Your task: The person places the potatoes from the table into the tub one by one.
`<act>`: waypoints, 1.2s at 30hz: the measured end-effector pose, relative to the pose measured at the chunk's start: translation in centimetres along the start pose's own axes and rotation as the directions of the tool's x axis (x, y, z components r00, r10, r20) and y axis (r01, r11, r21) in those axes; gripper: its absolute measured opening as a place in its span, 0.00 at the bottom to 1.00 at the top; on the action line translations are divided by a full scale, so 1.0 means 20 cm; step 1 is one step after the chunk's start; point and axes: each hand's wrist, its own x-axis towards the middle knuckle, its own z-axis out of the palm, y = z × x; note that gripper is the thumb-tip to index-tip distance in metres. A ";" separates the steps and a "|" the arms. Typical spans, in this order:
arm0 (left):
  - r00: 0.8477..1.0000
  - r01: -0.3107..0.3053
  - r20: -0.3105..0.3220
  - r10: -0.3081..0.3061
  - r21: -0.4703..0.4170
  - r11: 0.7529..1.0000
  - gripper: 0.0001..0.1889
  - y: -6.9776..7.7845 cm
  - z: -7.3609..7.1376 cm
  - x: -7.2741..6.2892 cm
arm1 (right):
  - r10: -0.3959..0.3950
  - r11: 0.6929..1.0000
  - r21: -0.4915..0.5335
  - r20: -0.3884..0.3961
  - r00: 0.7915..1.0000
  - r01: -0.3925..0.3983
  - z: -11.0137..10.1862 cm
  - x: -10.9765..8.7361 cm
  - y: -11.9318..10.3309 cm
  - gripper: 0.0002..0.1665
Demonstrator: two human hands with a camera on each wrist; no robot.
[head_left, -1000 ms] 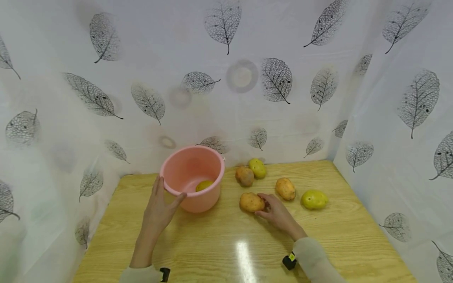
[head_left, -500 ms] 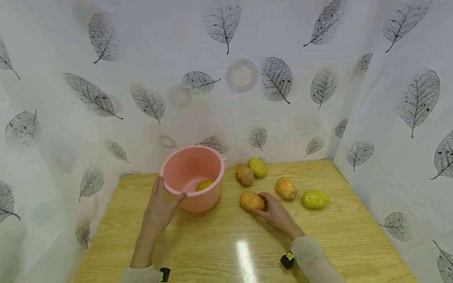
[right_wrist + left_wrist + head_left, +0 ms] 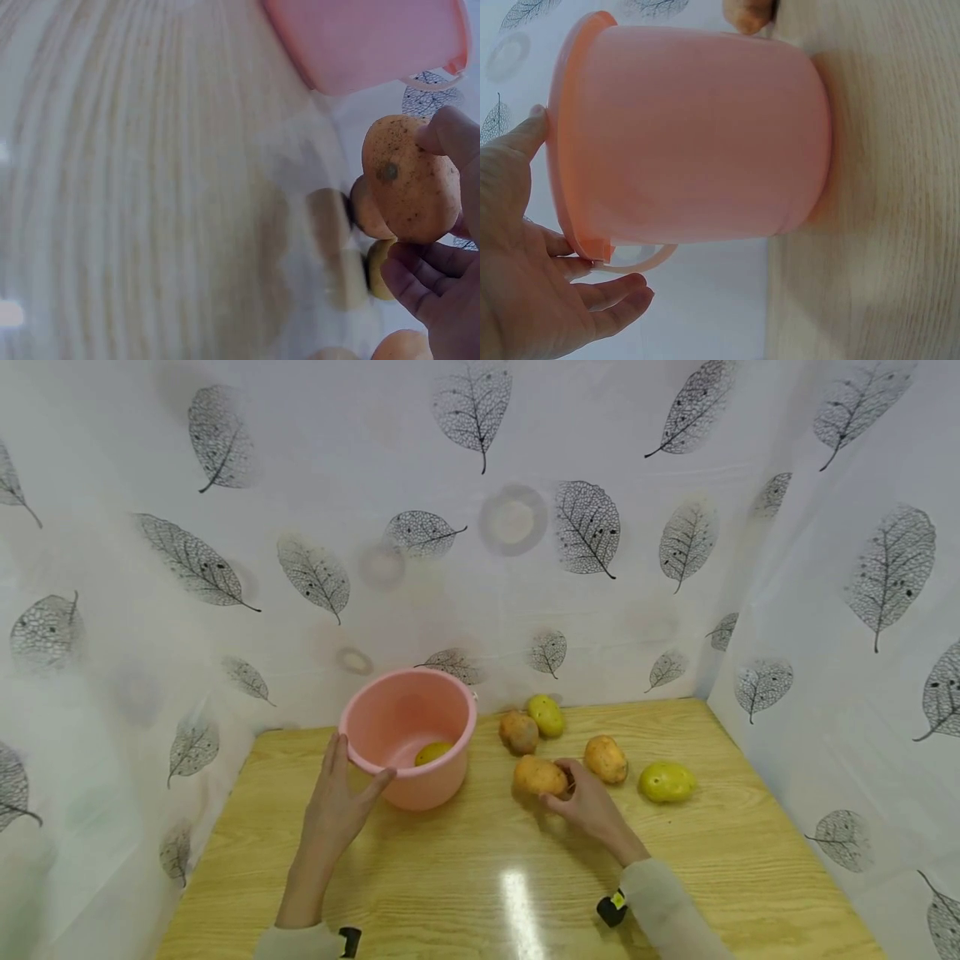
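A brown potato (image 3: 536, 775) is pinched at its right end by the thumb and fingers of my right hand (image 3: 594, 810). In the right wrist view the held potato (image 3: 401, 184) shows a dark spot and hangs above the table, apart from its shadow. My left hand (image 3: 333, 810) holds the rim of a pink bucket (image 3: 423, 791), thumb at the front and fingers at the left side. The left wrist view shows the thumb on the rim of the upright bucket (image 3: 697, 135) and fingers by its handle. A yellow-green potato (image 3: 432, 752) lies inside the bucket.
Behind the held potato sit a darker brown potato (image 3: 518, 732) and a green potato (image 3: 546, 717). To its right lie another brown potato (image 3: 606, 759) and a green one (image 3: 667, 782). Leaf-patterned sheeting (image 3: 517, 610) encloses the wooden table (image 3: 450, 885) at back and sides.
My right hand has lifted the brown potato off the table, shifting slightly back and to the right. The left hand and the bucket stay in place.
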 end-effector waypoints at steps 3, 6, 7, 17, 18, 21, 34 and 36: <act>1.000 -0.004 -0.003 0.004 0.000 1.000 0.58 0.00 0.00 0.00 | -0.009 1.000 0.002 -0.010 1.000 0.009 -0.04 0.01 -0.04 0.38; 1.000 -0.010 -0.011 0.010 0.000 1.000 0.58 0.00 0.00 0.00 | 0.004 1.000 0.001 -0.010 1.000 -0.004 -0.07 0.02 -0.08 0.39; 1.000 -0.012 -0.014 0.012 0.001 1.000 0.59 0.00 0.00 0.01 | 0.006 1.000 0.000 -0.011 1.000 -0.006 -0.08 0.03 -0.10 0.39; 1.000 -0.025 -0.018 0.025 -0.006 1.000 0.58 0.01 0.00 0.01 | -0.054 0.998 0.019 -0.069 0.996 0.056 -0.21 0.10 -0.24 0.38; 1.000 -0.023 -0.017 0.023 -0.007 1.000 0.58 0.01 0.00 0.01 | -0.062 0.998 0.024 -0.073 0.995 0.064 -0.23 0.11 -0.25 0.38; 1.000 -0.024 -0.018 0.024 -0.011 1.000 0.58 0.01 0.00 0.00 | -0.086 0.996 0.028 -0.074 0.994 0.089 -0.29 0.14 -0.31 0.37; 0.999 -0.025 -0.021 0.024 -0.009 1.000 0.59 0.00 0.00 0.00 | -0.148 0.988 0.019 -0.102 0.984 0.151 -0.47 0.25 -0.48 0.37; 0.999 -0.026 -0.021 0.026 -0.010 1.000 0.59 0.00 0.00 0.00 | -0.150 0.988 0.020 -0.103 0.983 0.153 -0.47 0.26 -0.48 0.37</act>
